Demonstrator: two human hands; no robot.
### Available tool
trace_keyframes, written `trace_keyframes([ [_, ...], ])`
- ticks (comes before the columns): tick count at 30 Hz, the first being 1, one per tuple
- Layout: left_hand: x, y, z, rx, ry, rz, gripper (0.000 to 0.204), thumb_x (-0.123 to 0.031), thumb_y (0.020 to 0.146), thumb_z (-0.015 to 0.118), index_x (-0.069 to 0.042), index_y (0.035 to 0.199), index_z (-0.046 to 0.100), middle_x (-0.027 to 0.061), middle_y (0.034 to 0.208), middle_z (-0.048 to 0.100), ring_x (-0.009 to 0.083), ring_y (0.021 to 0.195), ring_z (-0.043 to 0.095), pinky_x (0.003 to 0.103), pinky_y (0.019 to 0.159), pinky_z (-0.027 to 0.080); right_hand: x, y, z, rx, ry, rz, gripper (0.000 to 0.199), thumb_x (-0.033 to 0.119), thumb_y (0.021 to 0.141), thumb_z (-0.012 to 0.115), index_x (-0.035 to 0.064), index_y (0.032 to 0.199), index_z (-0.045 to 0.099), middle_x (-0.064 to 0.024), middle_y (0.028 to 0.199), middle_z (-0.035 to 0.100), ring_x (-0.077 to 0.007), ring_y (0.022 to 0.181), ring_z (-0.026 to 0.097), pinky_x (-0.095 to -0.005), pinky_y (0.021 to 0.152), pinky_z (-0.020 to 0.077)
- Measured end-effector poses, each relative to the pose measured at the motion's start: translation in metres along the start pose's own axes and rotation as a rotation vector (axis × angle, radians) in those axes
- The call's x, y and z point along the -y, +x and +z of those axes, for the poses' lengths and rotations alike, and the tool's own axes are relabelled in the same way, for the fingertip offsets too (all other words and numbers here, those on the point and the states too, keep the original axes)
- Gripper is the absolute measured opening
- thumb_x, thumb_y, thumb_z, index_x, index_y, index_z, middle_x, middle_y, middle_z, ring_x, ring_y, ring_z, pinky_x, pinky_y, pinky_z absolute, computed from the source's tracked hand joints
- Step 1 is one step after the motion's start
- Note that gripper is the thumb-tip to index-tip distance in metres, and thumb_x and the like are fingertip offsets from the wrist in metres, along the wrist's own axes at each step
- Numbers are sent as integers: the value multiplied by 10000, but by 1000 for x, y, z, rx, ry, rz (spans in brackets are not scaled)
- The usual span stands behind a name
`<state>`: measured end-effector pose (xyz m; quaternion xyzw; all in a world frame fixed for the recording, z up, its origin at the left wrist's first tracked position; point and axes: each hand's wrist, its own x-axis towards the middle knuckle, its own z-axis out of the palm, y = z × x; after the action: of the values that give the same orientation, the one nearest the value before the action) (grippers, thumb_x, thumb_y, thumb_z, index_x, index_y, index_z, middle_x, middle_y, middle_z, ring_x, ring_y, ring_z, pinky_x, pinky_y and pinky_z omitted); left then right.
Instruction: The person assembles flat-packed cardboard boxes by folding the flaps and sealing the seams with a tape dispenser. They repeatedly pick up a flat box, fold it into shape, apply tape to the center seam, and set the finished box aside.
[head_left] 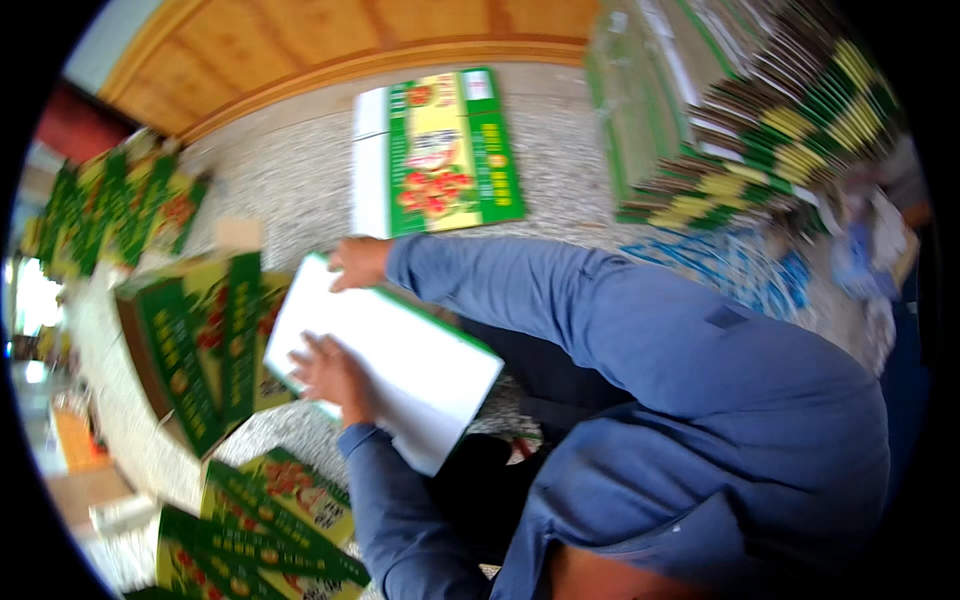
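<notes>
Seemingly from above and at a tilt, the head view shows a flat white carton blank [385,365] with a green edge being handled over a speckled stone floor [300,180]. The left hand [330,372] is laid flat on the white face near its lower edge, fingers spread apart and pressing rather than gripping; the right hand [358,262] is placed at the upper corner, its fingers curled together over the edge (how firmly cannot be told, since the fingertips are hidden behind the board). Both forearms are covered by blue sleeves [600,330]. Just beside the blank, to the person's left, an erected green and yellow printed box [200,345] is seen lying on its side, and more folded boxes [270,520] are piled below it. Another flat printed blank [440,150] is left on the floor further off, and a tall stack of flattened cartons [760,110] is seen at upper right. A slip is judged possible: with only a flat palm on the smooth board, the blank could slide or buckle along a wrong crease if pressure is applied unevenly, and the neighbouring box could be knocked.
</notes>
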<state>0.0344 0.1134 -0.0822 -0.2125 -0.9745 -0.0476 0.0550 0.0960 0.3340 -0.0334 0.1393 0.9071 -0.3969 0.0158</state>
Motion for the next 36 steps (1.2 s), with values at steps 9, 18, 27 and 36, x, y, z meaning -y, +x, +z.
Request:
trace_keyframes([
  [9,-15,-1,-5,16,113,7,539,-552,970,278,-286,1427,385,153,1500,289,426,1336,309,649,987,291,-353,-227,37,-297,-81,859,371,267,816,609,8,1082,632,-252,1041,628,-362,998,617,-428,867,501],
  [18,16,8,14,-87,-3,89,499,-433,953,417,-225,1406,443,193,1490,313,376,1336,333,615,1025,259,-367,-267,158,-221,-186,1003,592,362,564,833,48,1018,617,-202,1050,622,-364,1000,618,-422,858,516],
  [27,-13,-5,-17,17,6,-41,508,-439,944,434,-224,1405,437,210,1494,278,454,1366,239,653,1050,182,-335,-219,83,-120,-117,1040,491,313,560,791,6,931,691,-235,962,668,-315,921,663,-403,781,524],
  [36,-4,-8,-23,-74,-93,-23,505,-416,921,474,-184,1370,460,222,1456,304,497,1330,248,667,1023,207,-63,-78,-51,-769,-56,-218,452,65,642,710,22,1078,597,-187,974,615,-362,940,608,-389,801,499],
])
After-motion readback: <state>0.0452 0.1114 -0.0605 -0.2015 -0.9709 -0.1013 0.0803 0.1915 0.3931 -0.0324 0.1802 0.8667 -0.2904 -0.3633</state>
